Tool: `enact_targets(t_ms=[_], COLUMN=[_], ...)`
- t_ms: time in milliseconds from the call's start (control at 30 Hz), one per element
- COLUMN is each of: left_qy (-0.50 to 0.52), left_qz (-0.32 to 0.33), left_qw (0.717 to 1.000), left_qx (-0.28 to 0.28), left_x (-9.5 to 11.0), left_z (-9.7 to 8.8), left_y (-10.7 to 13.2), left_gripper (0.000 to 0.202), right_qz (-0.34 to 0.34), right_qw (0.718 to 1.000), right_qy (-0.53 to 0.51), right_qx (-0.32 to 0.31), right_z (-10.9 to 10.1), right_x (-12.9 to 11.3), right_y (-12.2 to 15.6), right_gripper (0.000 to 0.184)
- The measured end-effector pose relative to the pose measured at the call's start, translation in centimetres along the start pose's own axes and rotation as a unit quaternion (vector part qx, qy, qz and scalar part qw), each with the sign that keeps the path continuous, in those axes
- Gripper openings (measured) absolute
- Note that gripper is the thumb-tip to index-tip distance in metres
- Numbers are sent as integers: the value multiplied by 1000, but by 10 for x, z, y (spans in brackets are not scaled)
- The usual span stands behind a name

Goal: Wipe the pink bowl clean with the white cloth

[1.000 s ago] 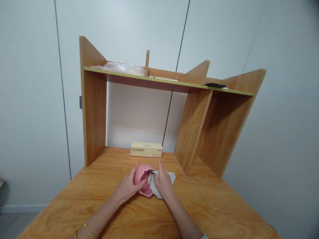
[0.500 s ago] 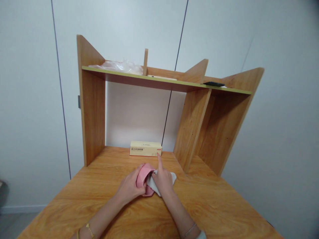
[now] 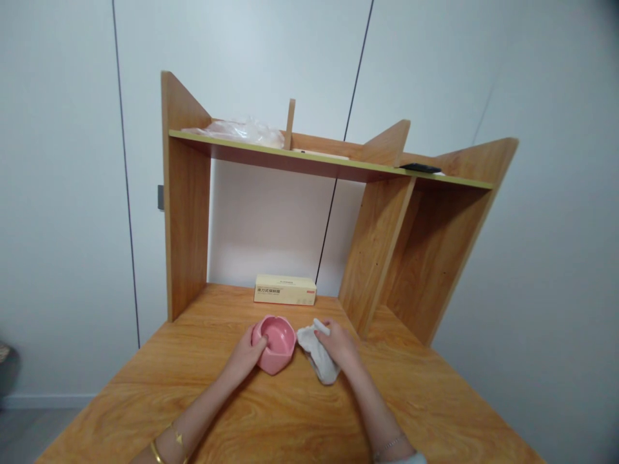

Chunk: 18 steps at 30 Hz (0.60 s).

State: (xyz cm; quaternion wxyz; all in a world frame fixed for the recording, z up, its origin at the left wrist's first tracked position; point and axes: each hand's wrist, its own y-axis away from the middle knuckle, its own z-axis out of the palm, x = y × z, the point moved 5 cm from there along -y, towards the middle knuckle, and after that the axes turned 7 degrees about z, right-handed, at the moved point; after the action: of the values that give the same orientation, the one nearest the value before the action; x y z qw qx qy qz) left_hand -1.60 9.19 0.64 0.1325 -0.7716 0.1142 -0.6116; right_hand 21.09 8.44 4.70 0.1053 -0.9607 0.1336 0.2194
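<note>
A pink bowl (image 3: 281, 336) with an angular, faceted rim is tilted so its hollow faces me. My left hand (image 3: 250, 351) grips its left side, the thumb over the rim and the fingers hidden behind. To the right, my right hand (image 3: 339, 345) holds a crumpled white cloth (image 3: 316, 354) pinched between thumb and fingers. The cloth hangs down and is close to the bowl's right edge. Whether the bowl rests on the desk or is lifted I cannot tell.
The wooden desk (image 3: 232, 412) carries a long cream box (image 3: 285, 291) with printed lettering behind the hands. A wooden shelf unit (image 3: 186, 225) rises around it. On its upper board lie a clear plastic bag (image 3: 242, 132) and a flat black object (image 3: 420, 168).
The right hand has drawn the cloth out of the bowl and away to the right. The bowl has turned from on its side to show its inside. The view has shifted slightly.
</note>
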Motion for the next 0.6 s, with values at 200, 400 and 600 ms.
enact_targets(t_ms=[200, 400, 600], left_qy=[59, 92, 111], left_qz=[-83, -114, -112], left_qw=[994, 989, 986], left_qx=[26, 36, 59], left_x=[-12, -12, -12], left_z=[-3, -3, -5], left_y=[-2, 2, 2], left_gripper=[38, 39, 41], right_qz=[-4, -69, -193], right_qw=[995, 983, 938], right_qy=[47, 25, -45], right_qx=[-88, -165, -284], right_z=[-1, 23, 37], right_x=[40, 8, -52], right_y=[-9, 19, 54], right_gripper=[16, 15, 11])
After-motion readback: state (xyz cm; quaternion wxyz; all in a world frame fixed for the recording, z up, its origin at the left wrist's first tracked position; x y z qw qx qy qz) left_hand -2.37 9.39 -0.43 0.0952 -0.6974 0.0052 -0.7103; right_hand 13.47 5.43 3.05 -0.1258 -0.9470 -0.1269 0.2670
